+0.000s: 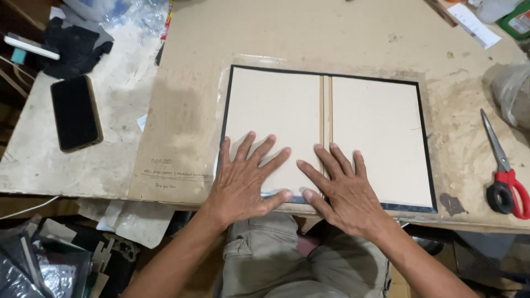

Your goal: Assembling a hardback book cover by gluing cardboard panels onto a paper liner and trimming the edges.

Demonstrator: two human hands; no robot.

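An open book cover lies flat on the cardboard-topped table (182,110): two tan boards (381,138) with a narrow spine strip (326,105) between them, on a dark sheet that shows as a thin black border (425,154). My left hand (245,179) rests flat, fingers spread, on the near part of the left board. My right hand (339,190) lies flat beside it, fingers reaching over the spine strip and the right board's near corner. Both thumbs sit at the cover's near edge. Neither hand holds anything.
Red-handled scissors (505,176) lie at the right edge. A black phone (75,113) and dark cloth (74,47) sit on the left bench. Crumpled plastic (510,94), a paper slip (475,25) and a green package (519,19) are at the far right. Scraps litter the floor at the lower left.
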